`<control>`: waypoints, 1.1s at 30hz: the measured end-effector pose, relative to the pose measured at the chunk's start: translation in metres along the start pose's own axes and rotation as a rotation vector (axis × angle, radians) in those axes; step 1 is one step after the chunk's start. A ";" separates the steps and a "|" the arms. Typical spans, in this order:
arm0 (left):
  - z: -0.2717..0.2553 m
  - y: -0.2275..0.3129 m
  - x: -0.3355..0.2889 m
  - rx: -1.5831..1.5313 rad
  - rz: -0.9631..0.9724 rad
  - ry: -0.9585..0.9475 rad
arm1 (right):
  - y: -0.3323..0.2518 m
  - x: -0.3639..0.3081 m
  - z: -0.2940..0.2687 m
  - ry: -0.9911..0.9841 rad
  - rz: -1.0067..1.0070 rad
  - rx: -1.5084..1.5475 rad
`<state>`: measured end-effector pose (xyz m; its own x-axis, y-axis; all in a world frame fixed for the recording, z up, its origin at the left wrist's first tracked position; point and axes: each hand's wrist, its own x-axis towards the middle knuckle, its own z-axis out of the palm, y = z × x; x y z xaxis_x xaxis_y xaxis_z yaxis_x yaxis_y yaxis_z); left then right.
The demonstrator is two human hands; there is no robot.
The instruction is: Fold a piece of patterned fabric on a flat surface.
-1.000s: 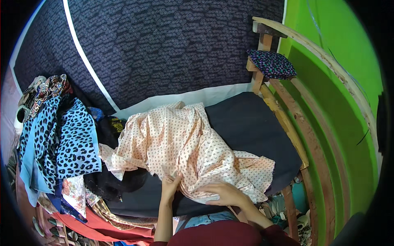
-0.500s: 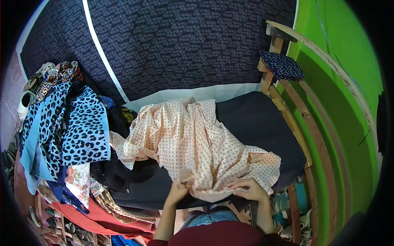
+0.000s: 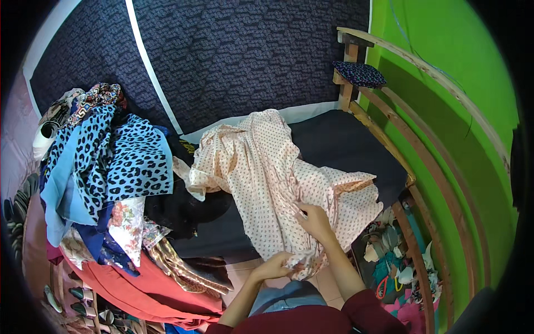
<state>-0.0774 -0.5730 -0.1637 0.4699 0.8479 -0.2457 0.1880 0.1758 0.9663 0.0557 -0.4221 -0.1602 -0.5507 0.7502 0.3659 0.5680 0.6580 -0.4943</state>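
A large cream cloth (image 3: 267,167) with a small dark print lies rumpled over a dark padded surface (image 3: 350,142), and its near end hangs over the front edge. My left hand (image 3: 273,266) is closed on the hanging near end, by my lap. Farther up and to the right, my right hand (image 3: 315,221) pinches a fold of the same cloth, thumb and fingertips against it. Folds hide parts of the fingers of both hands. To the left of the cloth sits a black rounded thing (image 3: 189,214) whose kind I cannot make out.
A heap with blue leopard-print cloth (image 3: 142,158) and a red cloth (image 3: 133,286) stands at the left. Wooden slats (image 3: 423,150) run along the green wall at the right, holding a small dark cushion (image 3: 360,74). Orange-handled scissors (image 3: 381,288) lie low among scraps at right.
The view has shifted. My right hand has moved up and inward onto the cloth; my left hand has come nearer my lap, drawing the cloth's near end over the front edge.
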 end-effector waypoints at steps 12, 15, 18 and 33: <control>-0.053 -0.047 -0.141 -0.312 0.265 1.309 | 0.083 -0.091 -0.081 0.967 0.396 1.497; -0.070 -0.055 -0.152 -0.608 0.197 1.609 | 0.051 -0.089 -0.096 1.154 0.527 1.369; -0.083 -0.050 -0.151 -0.662 0.750 1.498 | 0.040 -0.102 -0.106 1.066 0.465 1.359; -0.030 0.010 0.009 0.862 0.452 0.791 | 0.007 -0.021 -0.045 0.604 0.172 -0.221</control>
<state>-0.0975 -0.5484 -0.1539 0.0495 0.8668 0.4963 0.7875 -0.3395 0.5143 0.0987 -0.4306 -0.1357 -0.0375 0.7077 0.7055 0.7645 0.4750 -0.4358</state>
